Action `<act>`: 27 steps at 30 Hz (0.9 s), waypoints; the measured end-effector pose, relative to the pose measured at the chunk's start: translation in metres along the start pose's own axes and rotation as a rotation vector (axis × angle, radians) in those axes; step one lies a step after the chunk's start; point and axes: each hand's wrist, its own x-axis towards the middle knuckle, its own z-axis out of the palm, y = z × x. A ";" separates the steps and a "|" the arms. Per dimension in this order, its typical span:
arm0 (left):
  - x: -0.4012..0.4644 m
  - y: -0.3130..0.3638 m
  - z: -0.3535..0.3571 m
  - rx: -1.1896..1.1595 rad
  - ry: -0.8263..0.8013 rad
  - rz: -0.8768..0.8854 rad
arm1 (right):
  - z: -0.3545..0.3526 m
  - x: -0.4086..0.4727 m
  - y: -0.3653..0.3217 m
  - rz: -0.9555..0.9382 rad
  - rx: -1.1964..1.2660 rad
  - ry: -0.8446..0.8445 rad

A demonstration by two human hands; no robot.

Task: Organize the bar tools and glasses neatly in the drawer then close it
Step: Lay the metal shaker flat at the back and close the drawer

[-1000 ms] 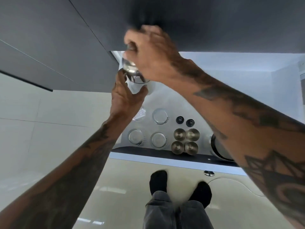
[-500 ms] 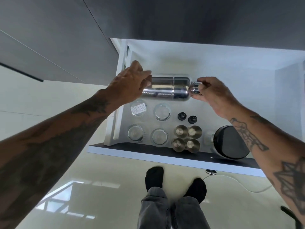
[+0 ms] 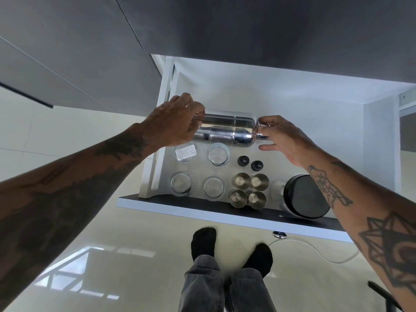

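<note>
A person lowers a steel shaker [image 3: 227, 131] on its side into an open drawer [image 3: 225, 212], both hands working tog. The left hand [image 3: 174, 122] is curled round the shaker's base end; the right hand [image 3: 281, 138] pinches its cap end w/ thumb and fingers, the rest of the palm loose. Held level, prob. so it lands flat across the far row w/o rolling. It hangs just beyond four glasses [image 3: 198, 170] at left; metal cups [image 3: 248, 191] sit in a tight block at center, two black stoppers [image 3: 249, 162] behind them, a black-lidded jar [image 3: 304, 197] at near right. Vs. half a sec. ago: same grip, shaker a touch lower; drawer contents unmoved.
</note>
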 end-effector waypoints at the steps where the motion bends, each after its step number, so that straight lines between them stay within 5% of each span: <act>1: 0.000 0.000 0.000 0.003 0.007 -0.002 | 0.000 0.001 0.001 0.002 -0.004 0.000; 7: -0.002 0.007 -0.006 -0.035 0.010 -0.035 | -0.006 -0.009 0.002 -0.049 -0.096 0.038; 11: -0.037 0.047 -0.030 -0.313 0.264 -0.307 | -0.023 -0.072 -0.001 -0.198 -0.050 0.299; 15: -0.119 0.135 -0.044 -1.165 0.494 -0.985 | -0.034 -0.198 0.025 -0.266 0.135 0.572; 19: -0.174 0.184 -0.023 -1.678 0.527 -1.574 | -0.051 -0.263 0.089 0.112 0.613 0.831; 23: -0.161 0.196 -0.014 -1.882 0.584 -1.589 | -0.066 -0.263 0.106 0.326 1.139 0.759; 27: -0.143 0.196 -0.014 -1.843 0.605 -1.526 | -0.066 -0.245 0.096 0.277 1.140 0.668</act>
